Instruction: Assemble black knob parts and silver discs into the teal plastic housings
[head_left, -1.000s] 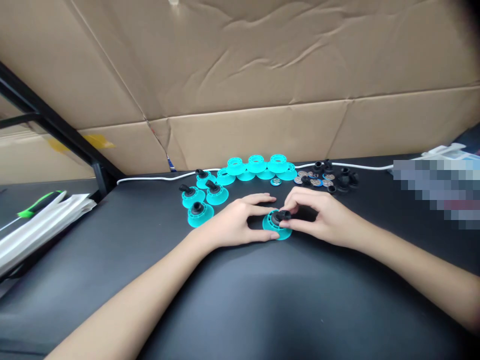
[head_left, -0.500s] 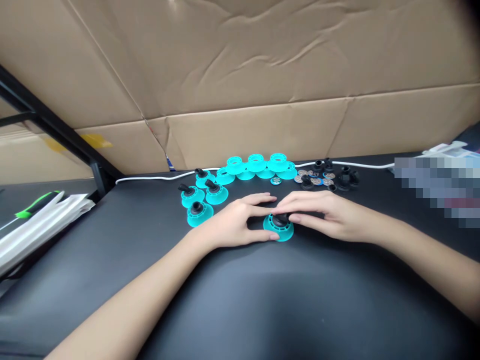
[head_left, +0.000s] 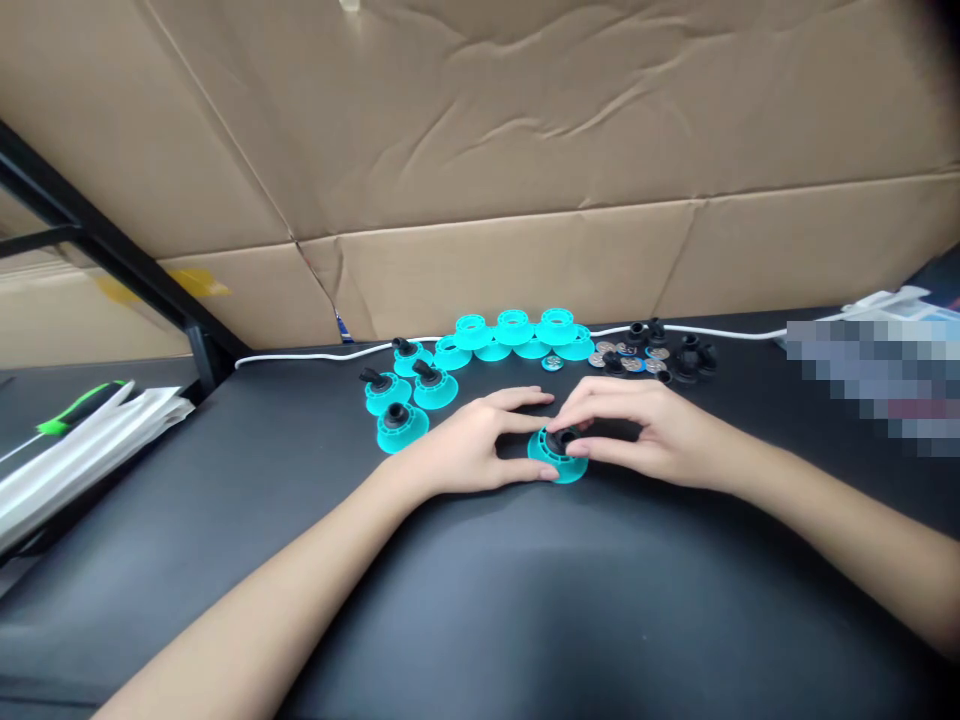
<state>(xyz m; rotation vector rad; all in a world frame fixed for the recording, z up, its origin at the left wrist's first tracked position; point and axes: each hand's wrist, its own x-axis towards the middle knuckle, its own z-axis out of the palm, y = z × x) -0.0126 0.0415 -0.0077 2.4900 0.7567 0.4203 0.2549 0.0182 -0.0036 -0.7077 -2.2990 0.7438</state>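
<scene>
A turquoise ring-shaped base (head_left: 558,468) stands on the black table with a black fitting (head_left: 562,438) seated in its centre. My left hand (head_left: 480,445) grips the base from the left, thumb at its near edge and a finger at its far edge. From the right, my right hand (head_left: 645,430) pinches the black fitting between thumb and fingers. Left of my left hand stand several turquoise bases with black fittings in them, one being the nearest base (head_left: 403,434).
Several turquoise rings (head_left: 513,327) are stacked at the back. Round metallic discs (head_left: 606,354) and loose black fittings (head_left: 691,355) lie to their right. A white cable (head_left: 322,356) runs along the cardboard wall (head_left: 495,265). White packets (head_left: 97,450) and a green-handled tool (head_left: 82,408) are at left.
My right thumb and fingers have shifted slightly around the black fitting, and its opening now faces more to the right and shows more clearly. My left hand has kept its hold.
</scene>
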